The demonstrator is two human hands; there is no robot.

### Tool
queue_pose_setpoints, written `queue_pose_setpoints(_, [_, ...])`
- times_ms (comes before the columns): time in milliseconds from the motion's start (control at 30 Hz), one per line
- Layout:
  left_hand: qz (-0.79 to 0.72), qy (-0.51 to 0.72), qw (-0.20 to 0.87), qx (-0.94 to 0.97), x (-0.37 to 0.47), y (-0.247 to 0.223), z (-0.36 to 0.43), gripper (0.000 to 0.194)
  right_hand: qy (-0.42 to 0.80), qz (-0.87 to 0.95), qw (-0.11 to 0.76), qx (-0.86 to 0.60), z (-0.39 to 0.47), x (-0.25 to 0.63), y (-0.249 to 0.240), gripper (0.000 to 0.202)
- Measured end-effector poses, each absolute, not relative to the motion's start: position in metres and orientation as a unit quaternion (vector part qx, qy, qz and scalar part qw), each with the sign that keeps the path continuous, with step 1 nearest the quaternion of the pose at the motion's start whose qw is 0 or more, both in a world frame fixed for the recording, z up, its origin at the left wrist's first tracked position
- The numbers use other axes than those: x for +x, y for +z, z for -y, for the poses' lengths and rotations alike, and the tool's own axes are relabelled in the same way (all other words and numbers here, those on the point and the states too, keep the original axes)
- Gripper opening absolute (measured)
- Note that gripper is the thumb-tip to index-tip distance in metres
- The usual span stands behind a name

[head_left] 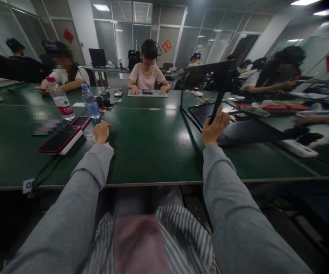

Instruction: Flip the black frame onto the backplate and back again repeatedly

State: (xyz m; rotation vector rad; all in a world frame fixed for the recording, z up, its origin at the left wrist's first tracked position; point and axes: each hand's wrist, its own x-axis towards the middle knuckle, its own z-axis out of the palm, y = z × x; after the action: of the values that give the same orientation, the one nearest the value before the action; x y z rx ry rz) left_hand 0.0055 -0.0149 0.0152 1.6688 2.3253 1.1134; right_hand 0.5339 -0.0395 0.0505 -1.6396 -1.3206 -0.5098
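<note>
My right hand is wrapped round one bar of a thin black rectangular frame, which looks like a screen bezel. The frame stands tilted up from the table. Behind and right of that hand, a flat black panel with some parts on it lies on the green table. My left hand rests at the table with most fingers curled and one digit pointing right; nothing shows in it. Nearest to it are a red-edged phone-like device and a blue-capped water bottle.
A red-capped bottle stands at the left, behind a larger device with a dark screen. A white power strip lies at the right. Across the table a person has both hands beside a small device on a mat. Other people sit at both sides.
</note>
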Motion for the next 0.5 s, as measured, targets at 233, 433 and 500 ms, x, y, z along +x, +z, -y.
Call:
queue_pose_setpoints(233, [-0.737, 0.384, 0.03, 0.555, 0.012, 0.019, 0.013, 0.058, -0.172, 0.579, 0.481, -0.636, 0.034, 0.505, 0.055, 0.071])
queue_pose_setpoints(433, [-0.705, 0.414, 0.036, 0.574, 0.018, 0.021, 0.015, 0.058, -0.075, 0.583, 0.475, -0.655, 0.017, 0.511, 0.035, 0.078])
queue_pose_setpoints(500, [-0.709, 0.409, 0.047, 0.573, 0.018, 0.021, 0.016, 0.055, -0.034, 0.573, 0.474, -0.668, 0.007, 0.519, 0.022, 0.077])
